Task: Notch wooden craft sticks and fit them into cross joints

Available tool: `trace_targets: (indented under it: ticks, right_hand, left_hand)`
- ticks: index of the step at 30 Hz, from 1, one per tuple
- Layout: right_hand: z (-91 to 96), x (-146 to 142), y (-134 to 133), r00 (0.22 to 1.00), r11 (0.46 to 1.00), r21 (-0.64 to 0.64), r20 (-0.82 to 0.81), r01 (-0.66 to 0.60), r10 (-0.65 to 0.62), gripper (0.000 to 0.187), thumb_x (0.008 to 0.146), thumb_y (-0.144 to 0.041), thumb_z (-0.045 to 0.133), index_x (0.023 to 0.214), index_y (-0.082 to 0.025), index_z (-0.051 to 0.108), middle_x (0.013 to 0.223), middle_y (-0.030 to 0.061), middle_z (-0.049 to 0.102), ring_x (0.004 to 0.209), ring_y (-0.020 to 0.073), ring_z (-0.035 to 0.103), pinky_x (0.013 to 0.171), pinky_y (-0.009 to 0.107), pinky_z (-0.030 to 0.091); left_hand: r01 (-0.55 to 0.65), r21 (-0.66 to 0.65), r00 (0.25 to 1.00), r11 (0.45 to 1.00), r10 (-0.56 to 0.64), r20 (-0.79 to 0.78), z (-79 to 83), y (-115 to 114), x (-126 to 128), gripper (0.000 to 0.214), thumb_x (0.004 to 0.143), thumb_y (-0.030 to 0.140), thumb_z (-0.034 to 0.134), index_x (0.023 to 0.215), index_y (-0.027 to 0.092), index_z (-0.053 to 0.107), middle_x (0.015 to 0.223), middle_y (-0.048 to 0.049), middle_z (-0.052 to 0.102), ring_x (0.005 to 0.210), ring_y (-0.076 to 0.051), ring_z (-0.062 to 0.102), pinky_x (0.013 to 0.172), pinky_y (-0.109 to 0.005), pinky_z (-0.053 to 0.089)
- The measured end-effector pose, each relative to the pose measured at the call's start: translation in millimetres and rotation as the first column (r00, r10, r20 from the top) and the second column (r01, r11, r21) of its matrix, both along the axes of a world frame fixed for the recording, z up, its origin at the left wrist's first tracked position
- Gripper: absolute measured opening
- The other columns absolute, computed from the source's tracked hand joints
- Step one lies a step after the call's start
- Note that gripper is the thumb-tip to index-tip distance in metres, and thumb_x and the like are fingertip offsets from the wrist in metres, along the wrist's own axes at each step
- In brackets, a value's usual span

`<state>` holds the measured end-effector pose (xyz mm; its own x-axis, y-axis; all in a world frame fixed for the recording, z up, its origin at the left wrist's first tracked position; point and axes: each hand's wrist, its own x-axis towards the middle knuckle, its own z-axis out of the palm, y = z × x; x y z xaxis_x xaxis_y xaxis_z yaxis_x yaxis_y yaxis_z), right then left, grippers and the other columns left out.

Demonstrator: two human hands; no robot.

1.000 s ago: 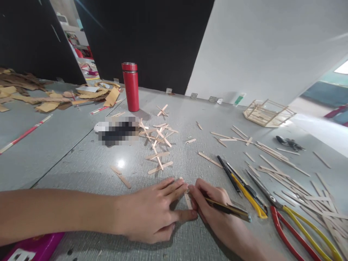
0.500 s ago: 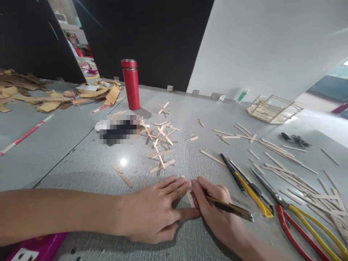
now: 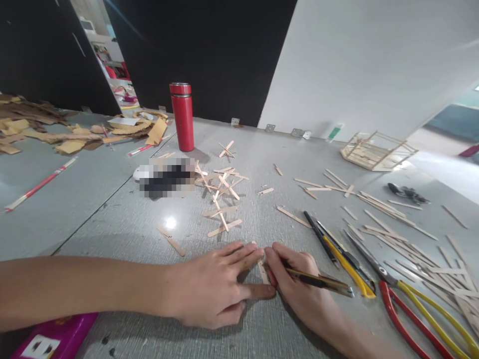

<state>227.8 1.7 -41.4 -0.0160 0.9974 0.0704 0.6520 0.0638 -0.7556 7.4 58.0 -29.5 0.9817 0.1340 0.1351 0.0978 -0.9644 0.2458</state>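
Note:
A short wooden craft stick point(image 3: 262, 271) lies on the grey table under my hands. My left hand point(image 3: 215, 291) holds it down, palm low, with fingertips at its far end and the thumb by its near end. My right hand point(image 3: 305, 301) is closed around a slim utility knife point(image 3: 324, 282), whose brassy handle slants back to the right. The knife's front end is by the stick, mostly hidden by the fingers. Beyond my left hand, several craft sticks point(image 3: 224, 228) stand or lie joined in crossed shapes.
Yellow-and-red handled snips point(image 3: 389, 299), a yellow cutter point(image 3: 348, 269) and a black pen point(image 3: 318, 234) lie right of my hands. Loose sticks point(image 3: 392, 234) scatter beyond. A red flask point(image 3: 182, 119), cardboard scraps point(image 3: 78, 137) and a stick frame point(image 3: 377, 152) stand farther back. A purple case point(image 3: 65, 336) sits lower left.
The view has shifted slightly, so things on the left appear a little farther right. Both hands keep nearly the same pose on the stick and knife.

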Motion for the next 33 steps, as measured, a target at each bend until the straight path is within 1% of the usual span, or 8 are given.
trace_targets:
  ticks: [4, 8, 10, 13, 17, 24, 28, 33]
  right_hand:
    - [8.8, 4.6, 1.9, 0.996, 0.993, -0.103, -0.082, -0.05, 0.042, 0.046, 0.103, -0.049, 0.052, 0.065, -0.024, 0.045, 0.052, -0.0065, 0.049, 0.046, 0.0107, 0.044, 0.044, 0.024, 0.035]
    - [17.0, 11.1, 3.5, 0.964, 0.937, -0.322, -0.26, -0.136, 0.05, 0.035, 0.104, -0.048, 0.048, 0.08, -0.023, 0.052, 0.055, -0.0073, 0.056, 0.038, 0.0103, 0.052, 0.038, 0.021, 0.043]
    - [19.8, 14.0, 5.2, 0.955, 0.918, -0.372, -0.295, -0.14, 0.026, 0.03, 0.103, -0.046, 0.049, 0.084, -0.023, 0.052, 0.055, -0.0065, 0.059, 0.038, 0.011, 0.056, 0.038, 0.021, 0.047]
    - [22.2, 17.1, 9.1, 0.947, 0.911, -0.391, -0.321, -0.134, 0.001, 0.03, 0.1, -0.048, 0.057, 0.086, -0.021, 0.055, 0.051, -0.0059, 0.061, 0.036, 0.0107, 0.057, 0.037, 0.019, 0.046]
    - [20.5, 21.1, 15.1, 0.92, 0.915, -0.376, -0.393, -0.148, -0.013, 0.032, 0.092, -0.048, 0.069, 0.086, -0.017, 0.065, 0.058, -0.0036, 0.063, 0.038, 0.0086, 0.056, 0.038, 0.019, 0.049]
    - [19.0, 26.3, 18.5, 0.901, 0.915, -0.361, -0.433, -0.178, 0.004, 0.029, 0.09, -0.044, 0.071, 0.088, -0.014, 0.072, 0.055, -0.004, 0.059, 0.042, 0.0097, 0.056, 0.04, 0.021, 0.052]
    - [20.2, 26.0, 18.3, 0.898, 0.918, -0.345, -0.439, -0.194, 0.025, 0.029, 0.087, -0.043, 0.075, 0.086, -0.014, 0.073, 0.063, -0.0014, 0.062, 0.052, 0.0111, 0.06, 0.043, 0.02, 0.053]
    - [12.0, 19.7, 14.2, 0.918, 0.954, -0.279, -0.396, -0.115, -0.005, 0.036, 0.096, -0.052, 0.065, 0.087, -0.017, 0.065, 0.066, -0.0007, 0.063, 0.047, 0.0098, 0.059, 0.041, 0.019, 0.05]
  left_hand:
    - [0.005, -0.023, 1.0, 1.0, -0.005, 0.016, -0.1, 1.7, -0.9, 0.051, 0.106, 0.029, 0.046, 0.157, 0.023, 0.043, 0.166, -0.0235, 0.031, 0.156, -0.035, 0.026, 0.128, -0.051, 0.024]
    - [0.002, -0.041, 1.0, 0.999, -0.001, 0.019, -1.9, 0.8, -1.3, 0.051, 0.106, 0.029, 0.046, 0.157, 0.024, 0.043, 0.169, -0.0222, 0.025, 0.157, -0.036, 0.025, 0.127, -0.053, 0.026]
    - [0.006, -0.039, 1.0, 0.999, -0.005, 0.022, -3.3, 0.2, -1.4, 0.052, 0.105, 0.028, 0.047, 0.157, 0.024, 0.043, 0.169, -0.0222, 0.025, 0.157, -0.036, 0.024, 0.127, -0.053, 0.026]
    - [0.005, -0.029, 0.999, 1.0, -0.004, 0.034, -4.2, -0.1, -1.3, 0.053, 0.105, 0.028, 0.049, 0.157, 0.024, 0.042, 0.169, -0.0213, 0.025, 0.157, -0.037, 0.023, 0.127, -0.053, 0.026]
    - [0.011, -0.026, 0.999, 1.0, -0.011, 0.033, -3.0, 0.4, -0.9, 0.051, 0.105, 0.028, 0.049, 0.156, 0.023, 0.045, 0.17, -0.0209, 0.025, 0.157, -0.037, 0.023, 0.127, -0.053, 0.026]
    - [0.008, -0.037, 1.0, 0.999, -0.007, 0.031, -5.0, 1.0, -1.4, 0.052, 0.104, 0.027, 0.05, 0.156, 0.023, 0.044, 0.169, -0.0204, 0.026, 0.157, -0.037, 0.023, 0.127, -0.054, 0.027]
    - [0.006, -0.042, 0.999, 0.999, -0.004, 0.032, -6.0, 1.3, -1.1, 0.051, 0.105, 0.027, 0.05, 0.155, 0.023, 0.045, 0.17, -0.0196, 0.026, 0.157, -0.037, 0.025, 0.127, -0.054, 0.027]
    - [0.002, -0.034, 1.0, 0.999, -0.001, 0.025, -5.2, 0.7, -1.2, 0.052, 0.105, 0.028, 0.05, 0.156, 0.023, 0.044, 0.171, -0.0204, 0.022, 0.157, -0.038, 0.023, 0.126, -0.054, 0.027]
